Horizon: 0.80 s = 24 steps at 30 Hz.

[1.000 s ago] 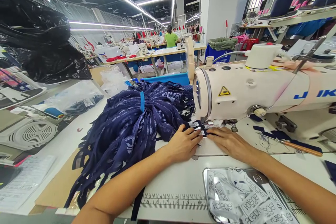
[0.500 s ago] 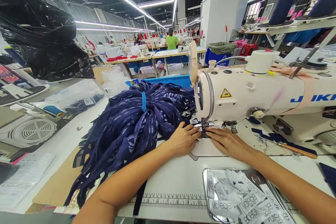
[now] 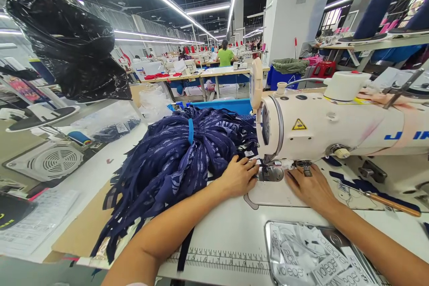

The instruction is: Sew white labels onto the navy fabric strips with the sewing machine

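My left hand [image 3: 238,176] is at the left of the sewing machine's metal needle plate [image 3: 272,174], its fingers bent and close together over the edge of a dark navy fabric piece. A small white label [image 3: 249,153] shows just beyond these fingers; what lies under them is mostly hidden. My right hand [image 3: 310,186] rests on the machine bed right of the needle plate, fingers stretched out and apart, by a coiled spring [image 3: 304,167]. Nothing shows in it. A large bundle of navy straps [image 3: 174,156], tied with a blue band [image 3: 191,131], lies to the left.
The white sewing machine [image 3: 308,125] spans the right side. In front lies a metal tray [image 3: 268,250] of printed labels [image 3: 315,254]. A wooden-handled tool [image 3: 393,203] and navy scraps lie right. A black plastic-wrapped object [image 3: 77,49] hangs at the left. A person in green [image 3: 225,56] sits farther back.
My right hand has moved right, away from the needle and my left hand. The needle plate between the hands is now uncovered. The whole view has shifted slightly.
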Motion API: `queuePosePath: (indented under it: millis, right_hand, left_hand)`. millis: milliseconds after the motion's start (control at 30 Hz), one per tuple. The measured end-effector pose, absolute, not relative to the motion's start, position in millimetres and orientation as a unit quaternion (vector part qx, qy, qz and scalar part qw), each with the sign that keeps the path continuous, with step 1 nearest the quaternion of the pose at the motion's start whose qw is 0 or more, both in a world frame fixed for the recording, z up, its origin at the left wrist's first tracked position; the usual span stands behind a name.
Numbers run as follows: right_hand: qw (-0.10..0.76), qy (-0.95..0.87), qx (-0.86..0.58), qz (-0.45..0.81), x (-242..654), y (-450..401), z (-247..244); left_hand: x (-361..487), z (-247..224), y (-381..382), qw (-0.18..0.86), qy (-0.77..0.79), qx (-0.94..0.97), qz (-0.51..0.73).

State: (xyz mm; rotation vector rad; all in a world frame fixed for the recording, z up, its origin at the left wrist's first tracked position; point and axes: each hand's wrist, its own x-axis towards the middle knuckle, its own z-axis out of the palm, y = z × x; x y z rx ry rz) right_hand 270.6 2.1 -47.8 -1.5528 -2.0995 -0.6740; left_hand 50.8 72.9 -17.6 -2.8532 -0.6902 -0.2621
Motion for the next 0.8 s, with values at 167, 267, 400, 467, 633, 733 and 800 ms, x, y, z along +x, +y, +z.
queuePosePath:
  millis: [167, 267, 400, 467, 633, 733, 800]
  right_hand:
    - [0.162, -0.711, -0.63, -0.266, 284, -2, -46]
    - [0.141, -0.71, -0.643, -0.25, 291, -1, -51]
    - [0.142, -0.721, -0.649, -0.198, 297, 5, -59]
    - [0.156, -0.726, -0.653, -0.151, 299, 9, -58]
    - [0.216, -0.698, -0.682, -0.003, 302, 15, -43]
    - [0.259, -0.674, -0.686, 0.088, 293, 8, -36]
    - [0.3, -0.682, -0.651, 0.144, 278, -1, -31]
  left_hand:
    - [43, -19, 90, 0.108, -0.271, -0.952, -0.09]
    - [37, -18, 109, 0.111, -0.283, -0.948, -0.091]
    - [35, -13, 133, 0.103, -0.291, -0.948, -0.072]
    - [35, -11, 138, 0.111, -0.293, -0.948, -0.06]
    - [35, -7, 121, 0.153, -0.271, -0.95, -0.031]
    - [32, 1, 102, 0.135, -0.279, -0.95, -0.035]
    - [30, 10, 91, 0.088, -0.299, -0.949, -0.054]
